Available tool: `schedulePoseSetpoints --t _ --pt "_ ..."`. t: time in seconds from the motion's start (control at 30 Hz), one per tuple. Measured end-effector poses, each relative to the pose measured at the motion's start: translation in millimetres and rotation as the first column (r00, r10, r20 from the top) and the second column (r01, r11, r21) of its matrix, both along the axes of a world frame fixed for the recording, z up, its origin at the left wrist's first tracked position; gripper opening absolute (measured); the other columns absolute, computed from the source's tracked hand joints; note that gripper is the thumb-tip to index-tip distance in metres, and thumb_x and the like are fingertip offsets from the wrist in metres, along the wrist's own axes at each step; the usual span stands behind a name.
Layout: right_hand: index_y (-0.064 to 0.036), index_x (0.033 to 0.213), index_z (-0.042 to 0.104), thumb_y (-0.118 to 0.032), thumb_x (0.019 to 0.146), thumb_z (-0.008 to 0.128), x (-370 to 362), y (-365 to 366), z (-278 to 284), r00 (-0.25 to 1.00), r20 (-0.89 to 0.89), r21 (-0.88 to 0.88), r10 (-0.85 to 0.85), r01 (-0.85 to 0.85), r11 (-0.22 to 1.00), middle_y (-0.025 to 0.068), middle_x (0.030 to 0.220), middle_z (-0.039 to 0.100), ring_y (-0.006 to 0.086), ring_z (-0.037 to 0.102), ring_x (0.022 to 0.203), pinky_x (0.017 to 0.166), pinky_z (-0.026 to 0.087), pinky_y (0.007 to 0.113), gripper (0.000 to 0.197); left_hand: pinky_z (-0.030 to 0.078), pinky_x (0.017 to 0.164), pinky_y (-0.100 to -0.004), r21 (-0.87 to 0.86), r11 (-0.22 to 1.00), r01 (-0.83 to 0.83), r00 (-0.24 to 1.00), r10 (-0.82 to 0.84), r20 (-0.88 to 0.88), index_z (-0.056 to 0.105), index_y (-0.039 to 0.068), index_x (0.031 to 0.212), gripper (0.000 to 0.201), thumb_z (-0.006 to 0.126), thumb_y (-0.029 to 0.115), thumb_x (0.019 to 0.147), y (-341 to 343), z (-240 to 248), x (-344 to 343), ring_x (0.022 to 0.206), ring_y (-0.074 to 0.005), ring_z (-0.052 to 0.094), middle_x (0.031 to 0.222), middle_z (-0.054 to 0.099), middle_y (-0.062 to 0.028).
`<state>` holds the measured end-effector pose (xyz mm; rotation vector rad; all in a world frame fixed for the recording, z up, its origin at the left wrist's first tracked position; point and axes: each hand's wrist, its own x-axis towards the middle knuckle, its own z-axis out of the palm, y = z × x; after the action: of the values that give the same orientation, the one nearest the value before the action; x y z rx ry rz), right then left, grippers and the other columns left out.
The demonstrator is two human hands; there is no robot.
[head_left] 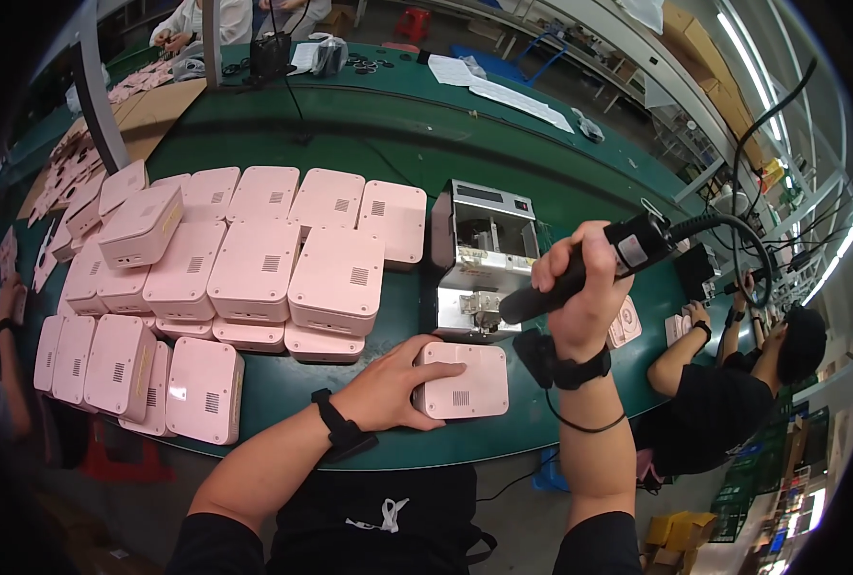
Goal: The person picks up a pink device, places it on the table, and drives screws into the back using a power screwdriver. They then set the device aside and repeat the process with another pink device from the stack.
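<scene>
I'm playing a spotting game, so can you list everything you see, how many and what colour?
Boxes: about twenty or more, pink, mostly on the table's left
Machine: one, silver and black, mid-table
Tool: one, black, above the machine
Table: one, green, middle
Pieces: many, pink, upper left
Papers: several, white, far side
Stool: one clear, red, top
Cartons: several, yellow or brown, right
People: several, black or white clothes, around
Bands: two, black, wrists
Left fingers: one set, bare, on one box
Right fingers: one set, bare, around the tool

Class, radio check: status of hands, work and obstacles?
Left hand gripping pink box. Right hand gripping black corded tool. Metal machine close beyond box; stacked boxes to left.
</scene>
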<state>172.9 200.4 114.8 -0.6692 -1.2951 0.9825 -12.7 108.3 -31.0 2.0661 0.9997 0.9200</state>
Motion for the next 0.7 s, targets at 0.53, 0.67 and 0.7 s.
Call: schedulePoseSetpoints --t 0.53,0.67,0.7 --pt "-0.0070 0.101 0.044 -0.041 0.099 0.046 68 -84 -9 0.996 -0.078 -0.012 0.047 -0.048 0.999 0.0046 0.065 0.049 0.0149 0.046 0.047 0.052 0.043 0.032 0.034 0.046 0.104 -0.0407 -0.072 0.997 -0.018 1.000 0.017 -0.018 0.062 0.021 0.131 0.074 0.088 0.022 0.062 0 4 0 0.125 -0.0343 0.052 0.138 0.046 -0.0140" --pt "-0.0071 0.101 0.044 -0.043 0.097 0.048 74 -90 -14 0.999 -0.037 -0.010 0.036 -0.036 0.999 0.0044 0.066 0.049 0.0147 0.046 0.047 0.051 0.043 0.032 0.037 0.046 0.104 -0.0405 -0.067 0.997 -0.035 0.999 0.033 -0.033 0.063 0.021 0.130 0.073 0.088 0.021 0.062 -1 2 2 0.125 -0.0342 0.052 0.137 0.046 -0.0141" --pt "-0.0071 0.101 0.044 -0.043 0.097 0.048 76 -91 -15 0.999 -0.038 -0.013 0.036 -0.037 0.999 0.0044 0.066 0.049 0.0147 0.046 0.047 0.051 0.043 0.032 0.037 0.046 0.104 -0.0405 -0.070 0.997 -0.035 0.999 0.033 -0.034 0.063 0.021 0.130 0.073 0.088 0.021 0.062 -1 3 3 0.125 -0.0342 0.052 0.137 0.046 -0.0141"
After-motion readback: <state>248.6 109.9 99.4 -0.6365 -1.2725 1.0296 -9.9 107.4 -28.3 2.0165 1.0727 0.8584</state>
